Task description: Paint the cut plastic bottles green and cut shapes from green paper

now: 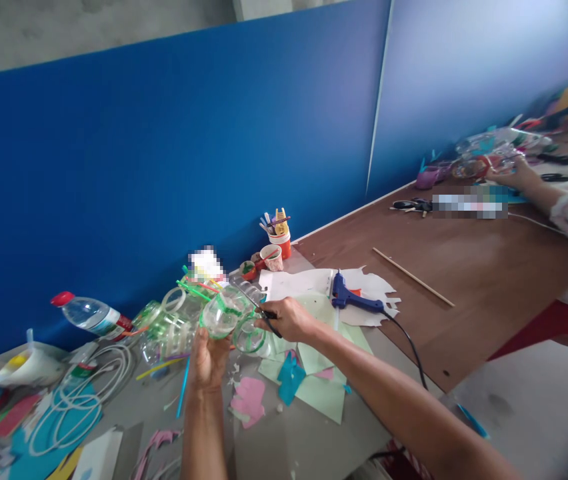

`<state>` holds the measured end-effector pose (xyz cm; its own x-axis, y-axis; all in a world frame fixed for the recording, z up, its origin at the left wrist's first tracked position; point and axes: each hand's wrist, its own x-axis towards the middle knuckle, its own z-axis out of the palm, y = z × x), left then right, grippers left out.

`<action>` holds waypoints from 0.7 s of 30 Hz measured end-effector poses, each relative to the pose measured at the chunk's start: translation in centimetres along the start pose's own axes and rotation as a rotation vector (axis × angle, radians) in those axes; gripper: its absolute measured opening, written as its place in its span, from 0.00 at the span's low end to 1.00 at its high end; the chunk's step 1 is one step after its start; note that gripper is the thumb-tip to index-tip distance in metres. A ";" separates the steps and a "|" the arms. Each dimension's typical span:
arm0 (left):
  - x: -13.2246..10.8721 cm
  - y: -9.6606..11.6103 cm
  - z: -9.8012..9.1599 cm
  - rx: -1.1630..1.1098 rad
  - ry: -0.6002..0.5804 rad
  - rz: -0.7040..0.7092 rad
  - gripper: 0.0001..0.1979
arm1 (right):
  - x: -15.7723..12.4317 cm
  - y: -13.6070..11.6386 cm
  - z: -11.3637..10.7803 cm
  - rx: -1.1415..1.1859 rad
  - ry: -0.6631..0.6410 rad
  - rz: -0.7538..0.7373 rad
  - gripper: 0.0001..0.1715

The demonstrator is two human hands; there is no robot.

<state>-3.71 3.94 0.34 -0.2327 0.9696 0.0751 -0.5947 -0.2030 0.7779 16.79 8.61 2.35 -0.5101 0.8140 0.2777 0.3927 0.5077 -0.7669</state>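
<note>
My left hand [211, 360] is closed around the lower side of a clear plastic bottle piece [220, 315] with green trim on its edges. My right hand [291, 320] grips scissors [273, 323] by their dark handles. Their thin blades point up and left, close to the plastic piece; whether they touch it I cannot tell. Just below the right hand's fingers is another clear plastic piece with a green ring [251, 337]. Behind the left hand, clear and greenish bottle parts [171, 333] lie with several coloured straws [199, 292].
A blue glue gun [351, 295] with a black cord rests on white paper [299, 283]. Pink scraps [248, 401], a red-capped bottle [89, 315], coiled white cable [47, 427] and a cup of tools [280, 241] surround the hands. At far right, another person's hand [517, 177] holds a clear bottle.
</note>
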 end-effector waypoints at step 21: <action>-0.1 0.6 -1.4 -0.155 -0.028 0.002 0.29 | -0.8 0.6 0.0 0.309 0.129 0.082 0.16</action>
<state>-5.13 3.56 -0.08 -0.2138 0.9722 0.0958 -0.7063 -0.2216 0.6723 17.40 8.31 1.62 -0.3780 0.8876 0.2633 0.1683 0.3455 -0.9232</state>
